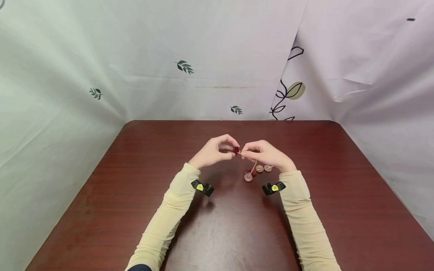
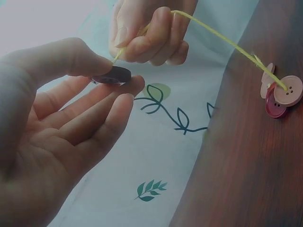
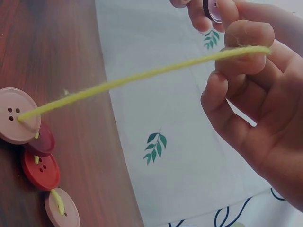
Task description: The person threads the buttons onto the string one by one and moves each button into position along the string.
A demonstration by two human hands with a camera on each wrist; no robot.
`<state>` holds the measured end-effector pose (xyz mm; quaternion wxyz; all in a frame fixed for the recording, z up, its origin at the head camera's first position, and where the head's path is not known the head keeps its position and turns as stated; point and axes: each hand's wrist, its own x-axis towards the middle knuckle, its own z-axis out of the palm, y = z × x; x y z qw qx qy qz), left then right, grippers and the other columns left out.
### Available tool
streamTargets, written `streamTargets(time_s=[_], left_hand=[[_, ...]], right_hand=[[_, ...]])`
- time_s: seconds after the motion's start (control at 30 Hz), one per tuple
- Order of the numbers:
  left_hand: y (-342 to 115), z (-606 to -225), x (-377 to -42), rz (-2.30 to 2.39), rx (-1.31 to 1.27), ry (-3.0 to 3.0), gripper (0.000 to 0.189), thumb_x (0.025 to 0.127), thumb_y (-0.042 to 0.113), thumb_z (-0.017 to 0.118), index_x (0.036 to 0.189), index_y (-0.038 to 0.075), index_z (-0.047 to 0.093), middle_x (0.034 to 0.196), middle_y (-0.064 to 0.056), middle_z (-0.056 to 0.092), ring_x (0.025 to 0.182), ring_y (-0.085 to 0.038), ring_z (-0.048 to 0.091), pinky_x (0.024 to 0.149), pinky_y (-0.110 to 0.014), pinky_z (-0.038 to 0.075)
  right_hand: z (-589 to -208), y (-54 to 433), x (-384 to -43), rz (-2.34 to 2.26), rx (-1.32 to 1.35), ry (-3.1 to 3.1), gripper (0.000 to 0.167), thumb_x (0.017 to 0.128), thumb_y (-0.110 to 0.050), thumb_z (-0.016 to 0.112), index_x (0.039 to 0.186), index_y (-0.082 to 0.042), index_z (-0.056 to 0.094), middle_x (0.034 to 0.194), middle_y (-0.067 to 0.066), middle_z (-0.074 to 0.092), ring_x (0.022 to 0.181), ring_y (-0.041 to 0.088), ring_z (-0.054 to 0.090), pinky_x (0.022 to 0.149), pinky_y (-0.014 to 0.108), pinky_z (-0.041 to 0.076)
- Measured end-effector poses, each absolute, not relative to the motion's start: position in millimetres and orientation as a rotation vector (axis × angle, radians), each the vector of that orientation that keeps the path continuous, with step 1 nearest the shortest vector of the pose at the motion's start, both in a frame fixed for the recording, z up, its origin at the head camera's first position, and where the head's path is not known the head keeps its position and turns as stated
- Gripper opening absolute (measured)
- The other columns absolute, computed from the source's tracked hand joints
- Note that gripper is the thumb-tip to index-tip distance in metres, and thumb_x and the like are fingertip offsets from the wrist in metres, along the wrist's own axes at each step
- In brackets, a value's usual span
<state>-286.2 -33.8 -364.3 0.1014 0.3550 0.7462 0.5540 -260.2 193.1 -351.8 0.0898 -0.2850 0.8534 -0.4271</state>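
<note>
My left hand (image 1: 213, 153) pinches a dark red button (image 1: 236, 150) between thumb and fingers, raised above the table. The same button (image 2: 115, 75) looks nearly edge-on in the left wrist view. Facing it, my right hand (image 1: 268, 154) pinches a yellow yarn (image 3: 142, 75) close to its tip. That tip meets the held button; whether it passes through a hole cannot be told. From the right fingers the yarn slants down to a pale pink button (image 3: 18, 106). Beyond it on the yarn are a dark red button (image 3: 45, 142), a bright red button (image 3: 41, 172) and another pink button (image 3: 63, 210).
The strung buttons lie on a dark reddish-brown table (image 1: 217, 233), below and between the hands. A pale cloth (image 1: 217, 45) with leaf prints hangs behind the table and along its sides. Each sleeved wrist wears a black strap mount (image 1: 202, 187).
</note>
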Motion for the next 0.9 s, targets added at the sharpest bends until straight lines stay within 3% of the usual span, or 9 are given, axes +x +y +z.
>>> streamTargets(time_s=[0.33,0.53,0.9], left_hand=[[-32.2,-363.7,-285.6,1.62,1.075,2.206,0.026,0.084,-0.005,0.066,0.108,0.004,0.06,0.107,-0.013,0.065,0.102,-0.022,0.069,0.084,-0.033,0.057],[-31.8,-364.5,-285.5,1.611,1.078,2.209,0.028,0.084,-0.005,0.067,0.109,0.005,0.059,0.107,-0.013,0.066,0.1,-0.021,0.069,0.085,-0.034,0.057],[-28.3,-364.0,-284.0,1.647,1.069,2.262,0.029,0.081,0.005,0.076,0.105,0.006,0.06,0.101,-0.012,0.07,0.091,-0.014,0.068,0.079,-0.029,0.056]], right_hand=[[-354.7,191.2,-263.6,-1.243,-0.786,2.575,0.012,0.095,-0.018,0.06,0.09,-0.012,0.068,0.064,0.0,0.048,0.06,0.02,0.047,0.056,0.025,0.038],[-355.8,190.0,-263.7,-1.236,-0.774,2.581,0.011,0.095,-0.018,0.06,0.09,-0.013,0.069,0.065,-0.001,0.049,0.06,0.012,0.046,0.057,0.025,0.039],[-356.7,188.0,-264.1,-1.274,-0.847,2.583,0.015,0.097,-0.015,0.058,0.087,-0.005,0.062,0.065,-0.001,0.048,0.061,0.013,0.047,0.063,0.024,0.039]])
